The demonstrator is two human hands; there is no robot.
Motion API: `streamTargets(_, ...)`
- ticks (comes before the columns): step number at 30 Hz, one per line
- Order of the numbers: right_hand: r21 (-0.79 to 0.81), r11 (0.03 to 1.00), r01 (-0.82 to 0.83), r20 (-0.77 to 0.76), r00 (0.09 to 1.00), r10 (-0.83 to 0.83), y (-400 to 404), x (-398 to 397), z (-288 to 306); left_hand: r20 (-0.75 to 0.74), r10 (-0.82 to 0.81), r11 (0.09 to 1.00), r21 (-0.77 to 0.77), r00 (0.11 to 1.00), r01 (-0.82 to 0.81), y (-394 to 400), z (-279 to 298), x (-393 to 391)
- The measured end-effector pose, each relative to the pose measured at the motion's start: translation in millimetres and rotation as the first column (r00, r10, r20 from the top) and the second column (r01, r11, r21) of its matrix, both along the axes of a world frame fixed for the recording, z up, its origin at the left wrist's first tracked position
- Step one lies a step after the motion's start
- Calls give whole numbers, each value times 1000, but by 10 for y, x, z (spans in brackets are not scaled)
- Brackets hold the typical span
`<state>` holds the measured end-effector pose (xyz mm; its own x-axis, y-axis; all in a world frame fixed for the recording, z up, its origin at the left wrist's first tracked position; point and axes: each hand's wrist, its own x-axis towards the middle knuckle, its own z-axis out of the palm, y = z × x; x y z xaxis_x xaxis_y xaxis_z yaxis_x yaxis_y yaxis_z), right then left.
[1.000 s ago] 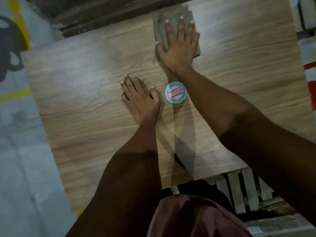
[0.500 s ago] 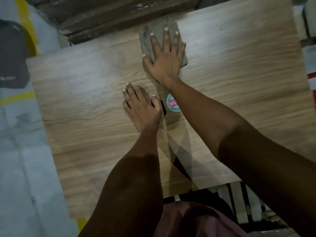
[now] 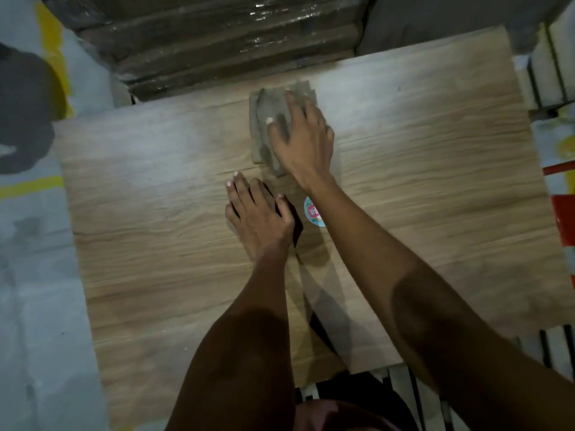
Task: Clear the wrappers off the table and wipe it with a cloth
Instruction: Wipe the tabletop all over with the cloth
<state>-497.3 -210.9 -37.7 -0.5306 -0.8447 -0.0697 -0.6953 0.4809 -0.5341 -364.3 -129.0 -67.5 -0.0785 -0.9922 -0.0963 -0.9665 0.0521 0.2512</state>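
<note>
A folded grey cloth lies on the wooden table near its far edge. My right hand presses flat on the cloth, fingers spread and blurred by motion. My left hand rests palm down on the table just in front of the cloth, fingers straight. A round teal and pink wrapper lies between my two forearms, partly hidden under my right wrist.
Dark plastic-wrapped boards are stacked beyond the table's far edge. Grey floor with yellow paint marks lies to the left. White slats show below the near edge, and a red and white object stands at the right.
My right hand has slid the cloth leftward and back toward me along the far part of the table. The left hand stays planted. My right wrist now covers part of the round wrapper.
</note>
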Motion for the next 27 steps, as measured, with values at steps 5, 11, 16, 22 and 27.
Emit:
streamTargets(5,-215,927,308,-12,948,-318,813,59,-107,-94,-2,1000,-6,996,1,2,28,21)
streamTargets(11,161,965,205,-307,940,-149,1469,230,-289,-135,27,999,-21,991,-30,-38,68,13)
streamTargets(16,221,947,233,-307,938,-159,1377,222,-205,-264,34,992,-109,964,-65,-544,252,-317)
streamTargets(22,224,941,254,-318,932,-176,1392,224,-201,-14,-505,863,30,863,505,-882,138,-722)
streamTargets(27,224,937,266,-289,937,-197,1380,235,-188,35,-513,858,65,858,510,-884,25,-647)
